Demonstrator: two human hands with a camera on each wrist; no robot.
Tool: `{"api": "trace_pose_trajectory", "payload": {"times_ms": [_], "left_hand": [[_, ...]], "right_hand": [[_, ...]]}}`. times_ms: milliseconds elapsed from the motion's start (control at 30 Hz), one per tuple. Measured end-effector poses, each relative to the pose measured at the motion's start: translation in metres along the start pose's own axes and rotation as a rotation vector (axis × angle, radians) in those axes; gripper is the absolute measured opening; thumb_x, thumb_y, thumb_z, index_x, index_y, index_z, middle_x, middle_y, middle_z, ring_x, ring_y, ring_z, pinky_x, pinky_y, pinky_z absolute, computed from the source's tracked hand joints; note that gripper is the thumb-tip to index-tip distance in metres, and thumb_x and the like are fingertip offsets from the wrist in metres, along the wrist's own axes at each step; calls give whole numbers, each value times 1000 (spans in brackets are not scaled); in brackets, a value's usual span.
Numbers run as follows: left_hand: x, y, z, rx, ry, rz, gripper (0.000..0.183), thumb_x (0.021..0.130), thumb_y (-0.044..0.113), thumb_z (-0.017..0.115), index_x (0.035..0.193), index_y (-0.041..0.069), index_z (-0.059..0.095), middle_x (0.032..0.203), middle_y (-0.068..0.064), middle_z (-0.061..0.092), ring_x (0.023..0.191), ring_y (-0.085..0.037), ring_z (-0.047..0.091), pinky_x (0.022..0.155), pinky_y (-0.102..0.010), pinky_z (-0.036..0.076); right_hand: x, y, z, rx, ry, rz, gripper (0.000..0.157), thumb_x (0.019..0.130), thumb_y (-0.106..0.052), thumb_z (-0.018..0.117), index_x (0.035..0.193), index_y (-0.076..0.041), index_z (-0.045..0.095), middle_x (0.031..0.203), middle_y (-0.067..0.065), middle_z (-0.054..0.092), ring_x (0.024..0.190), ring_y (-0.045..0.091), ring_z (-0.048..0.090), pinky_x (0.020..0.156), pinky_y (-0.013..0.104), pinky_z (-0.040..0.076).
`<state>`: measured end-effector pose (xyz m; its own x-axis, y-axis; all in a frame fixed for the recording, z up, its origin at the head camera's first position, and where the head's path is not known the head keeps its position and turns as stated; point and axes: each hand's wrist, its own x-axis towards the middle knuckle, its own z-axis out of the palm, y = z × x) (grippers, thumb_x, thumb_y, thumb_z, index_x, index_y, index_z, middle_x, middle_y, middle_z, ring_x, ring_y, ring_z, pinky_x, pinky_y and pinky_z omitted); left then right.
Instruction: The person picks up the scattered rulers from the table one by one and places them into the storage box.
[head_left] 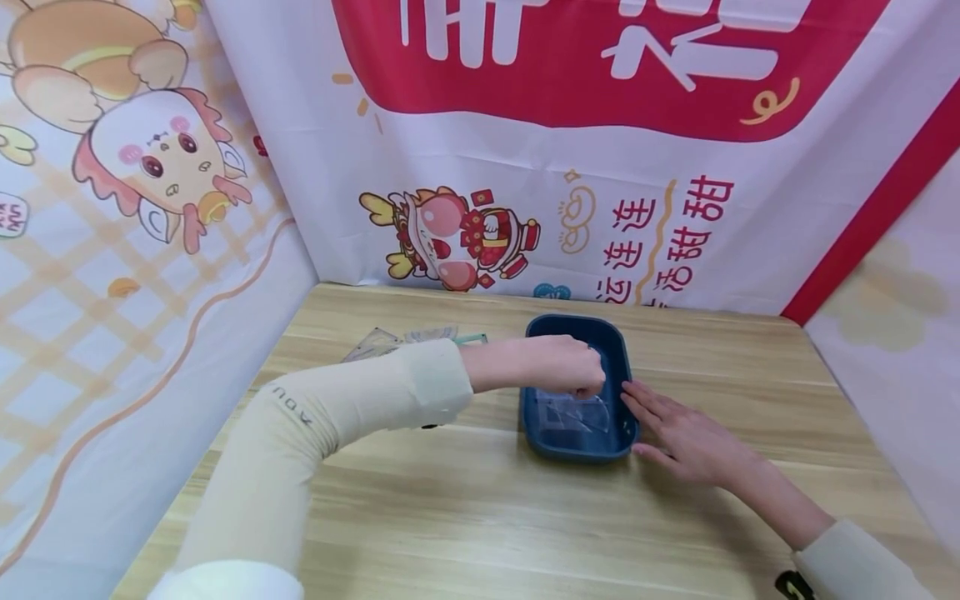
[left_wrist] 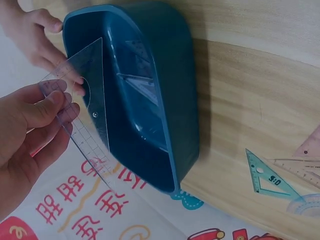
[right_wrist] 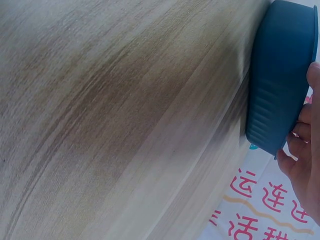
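My left hand (head_left: 566, 364) is over the dark blue plastic box (head_left: 577, 457). Between thumb and fingers it pinches a clear set square (left_wrist: 86, 145) by its ruled edge, as the left wrist view shows. The set square is held tilted across the box opening. Inside the box lies another clear triangular piece (left_wrist: 140, 85). My right hand (head_left: 690, 437) rests against the right side of the box, its fingers extended and touching the rim; from the right wrist view, the thumb is at the rim of the box wall (right_wrist: 280, 75).
On the wooden table, left of the box and partly behind my left sleeve, lie a green set square (left_wrist: 272, 182), a clear protractor (left_wrist: 306, 205) and a pinkish set square (left_wrist: 312, 145). A printed cloth (head_left: 480, 150) hangs behind the table's back edge.
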<state>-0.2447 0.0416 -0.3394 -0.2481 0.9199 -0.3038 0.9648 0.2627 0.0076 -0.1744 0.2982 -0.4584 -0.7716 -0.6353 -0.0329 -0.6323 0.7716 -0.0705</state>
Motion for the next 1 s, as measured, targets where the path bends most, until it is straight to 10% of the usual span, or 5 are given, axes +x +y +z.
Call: {"api": "trace_pose_trajectory", "payload": {"times_ms": [333,1000], "left_hand": [[17,-4,17,-28,-115,-13,21,100,20,59,117,19,71,117,3,70,97,-8,65,87,-18,54],[-17,-12,18,8,-16,-68,28,100,14,59,125,17,70,124,0,70,109,-12,66,95,-22,54]], "right_hand": [[2,-1,1,0,-1,7,78,98,-59,47,156,-9,31,166,12,24,147,32,36,111,53,42],[2,-2,-2,-15,-4,3,78,98,-58,49,155,-8,33,165,13,26,146,33,38,110,53,44]]}}
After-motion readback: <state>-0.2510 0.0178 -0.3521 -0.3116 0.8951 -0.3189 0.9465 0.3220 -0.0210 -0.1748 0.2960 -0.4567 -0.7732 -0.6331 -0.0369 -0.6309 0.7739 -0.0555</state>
